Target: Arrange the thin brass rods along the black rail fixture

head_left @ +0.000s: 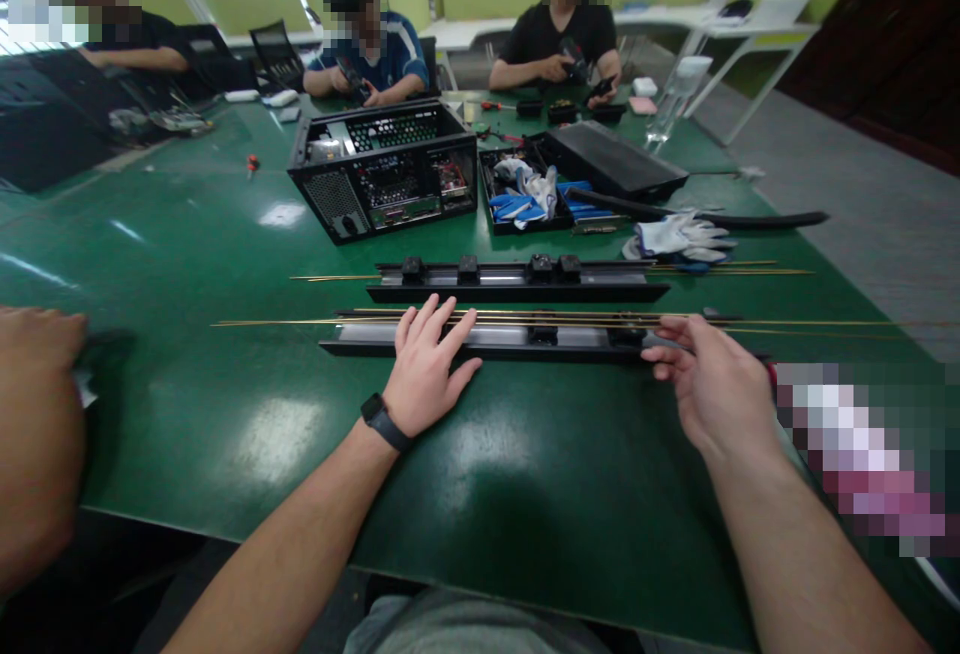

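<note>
My left hand (429, 366) lies flat with spread fingers on the near black rail (495, 340), its fingertips touching the thin brass rods (300, 322) that run along the rail. A dark watch sits on that wrist. My right hand (709, 381) hovers at the rail's right end, fingers curled and pinched toward the rods; what they hold is hidden. A second black rail (517, 279) with several black clips lies parallel just beyond, with more brass rods (337, 277) beside it.
The green table (225, 414) also bears an open black computer case (386, 169), a black tray with blue-white gloves (525, 196), loose white gloves (682, 234) and a black panel (615, 159). Three people sit at the far side. Another person's arm (37, 434) rests at the left edge.
</note>
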A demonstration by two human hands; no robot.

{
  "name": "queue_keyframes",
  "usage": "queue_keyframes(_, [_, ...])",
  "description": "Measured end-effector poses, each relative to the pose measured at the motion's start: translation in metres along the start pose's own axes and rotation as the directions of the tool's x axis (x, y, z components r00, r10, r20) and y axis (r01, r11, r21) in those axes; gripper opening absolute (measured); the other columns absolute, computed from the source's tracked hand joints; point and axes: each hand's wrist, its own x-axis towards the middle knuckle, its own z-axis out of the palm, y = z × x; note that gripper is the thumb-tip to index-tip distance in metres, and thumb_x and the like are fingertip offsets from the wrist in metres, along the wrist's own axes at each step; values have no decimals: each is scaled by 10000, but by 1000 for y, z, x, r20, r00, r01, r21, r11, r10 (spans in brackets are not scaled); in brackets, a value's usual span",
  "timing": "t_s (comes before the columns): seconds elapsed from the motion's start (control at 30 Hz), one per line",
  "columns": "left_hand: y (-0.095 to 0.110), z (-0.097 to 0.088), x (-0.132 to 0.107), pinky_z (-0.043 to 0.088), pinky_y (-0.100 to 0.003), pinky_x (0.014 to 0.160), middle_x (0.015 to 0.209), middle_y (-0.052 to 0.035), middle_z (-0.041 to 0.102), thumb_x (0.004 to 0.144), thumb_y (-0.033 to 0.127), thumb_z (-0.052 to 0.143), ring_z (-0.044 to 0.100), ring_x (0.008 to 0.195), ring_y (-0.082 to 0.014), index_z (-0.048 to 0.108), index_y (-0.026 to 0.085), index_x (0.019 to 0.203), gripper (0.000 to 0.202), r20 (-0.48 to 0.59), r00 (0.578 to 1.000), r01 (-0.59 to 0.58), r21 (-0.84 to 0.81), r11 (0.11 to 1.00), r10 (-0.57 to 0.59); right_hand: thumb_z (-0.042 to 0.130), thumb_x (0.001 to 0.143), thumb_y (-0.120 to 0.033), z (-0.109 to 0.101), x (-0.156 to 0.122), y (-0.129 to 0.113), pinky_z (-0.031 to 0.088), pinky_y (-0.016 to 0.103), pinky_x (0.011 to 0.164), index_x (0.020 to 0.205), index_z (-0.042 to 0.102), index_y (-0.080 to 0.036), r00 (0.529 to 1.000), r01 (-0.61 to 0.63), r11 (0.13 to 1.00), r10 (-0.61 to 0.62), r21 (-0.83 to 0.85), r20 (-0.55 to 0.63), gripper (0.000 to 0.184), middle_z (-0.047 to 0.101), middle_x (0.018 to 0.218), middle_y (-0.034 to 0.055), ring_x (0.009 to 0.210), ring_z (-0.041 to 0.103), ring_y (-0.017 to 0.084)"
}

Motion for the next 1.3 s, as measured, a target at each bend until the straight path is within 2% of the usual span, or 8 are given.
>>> queue_keyframes(0.1, [0, 1, 0, 343, -740, 1498, 1849, -211, 645, 1123, 343, 781, 517, 1805, -468, 726, 265, 1731, 616, -6, 1000, -9, 4, 1000, 9, 1000, 958, -590, -1, 2, 0, 503, 197, 473, 1021, 833, -178, 999, -3, 1000, 3, -7, -35, 449, 827, 1029, 87, 638, 754, 135])
queue_keyframes(0.27, [0, 1, -1, 330, -740, 1503, 1855, -192, 645, 1114, 335, 792, 506, 1813, -460, 717, 296, 1745, 637, -5, 1000, 6, 3, 1000, -6, 1021, 939, -609, 0, -2, -1, 532, 204, 489, 1014, 840, -195, 999, -22, 1000, 22, -17, 45, 457, 840, 1092, 89, 672, 783, 145])
queue_keyframes(0.47, [-1, 1, -1, 346, -735, 1495, 1851, -215, 642, 1131, 348, 774, 513, 1808, -467, 724, 257, 1735, 613, -7, 1000, -11, 7, 1000, 11, 992, 950, -596, 1, 0, -1, 503, 190, 478, 993, 844, -185, 999, -7, 1000, 7, -11, -51, 439, 825, 1009, 81, 630, 742, 125])
queue_keyframes(0.63, [0, -1, -1, 339, -739, 1498, 1858, -205, 638, 1127, 343, 775, 508, 1811, -465, 718, 276, 1742, 621, 0, 1000, 0, -1, 1000, 0, 1026, 887, -650, 2, -4, -1, 526, 193, 493, 990, 869, -185, 999, -19, 1000, 20, -21, 36, 502, 846, 1081, 102, 668, 766, 133])
queue_keyframes(0.8, [1, -1, -1, 330, -735, 1503, 1859, -197, 639, 1125, 333, 772, 501, 1816, -463, 728, 285, 1731, 610, 2, 1000, 5, -3, 1000, -5, 1026, 893, -669, 0, -1, 1, 512, 191, 482, 1002, 850, -205, 1000, 21, 1000, -21, -13, -22, 508, 823, 1020, 68, 660, 753, 135])
queue_keyframes(1.07, [-1, 1, -1, 330, -716, 1506, 1857, -193, 640, 1123, 336, 796, 505, 1811, -465, 719, 283, 1739, 623, -5, 1000, 0, 11, 1000, 0, 1065, 807, -718, -1, -1, 5, 517, 202, 481, 1005, 873, -206, 1000, 25, 1000, -24, -18, 6, 582, 844, 1065, 87, 684, 768, 146])
queue_keyframes(1.17, [-1, 1, -1, 321, -712, 1511, 1856, -191, 641, 1121, 334, 804, 500, 1814, -464, 719, 285, 1741, 628, -5, 1000, -2, 12, 1000, 2, 1052, 835, -724, -4, 3, 5, 512, 199, 479, 995, 864, -212, 999, 21, 999, -22, -28, -31, 568, 835, 1024, 76, 674, 760, 144])
queue_keyframes(1.3, [-1, 1, -1, 323, -714, 1509, 1850, -185, 649, 1114, 330, 813, 506, 1809, -466, 723, 292, 1737, 631, -8, 1000, -3, 12, 1000, 3, 1032, 881, -716, -3, 1, 5, 525, 203, 490, 1001, 869, -208, 999, 12, 999, -10, -50, 34, 546, 852, 1104, 101, 688, 772, 142])
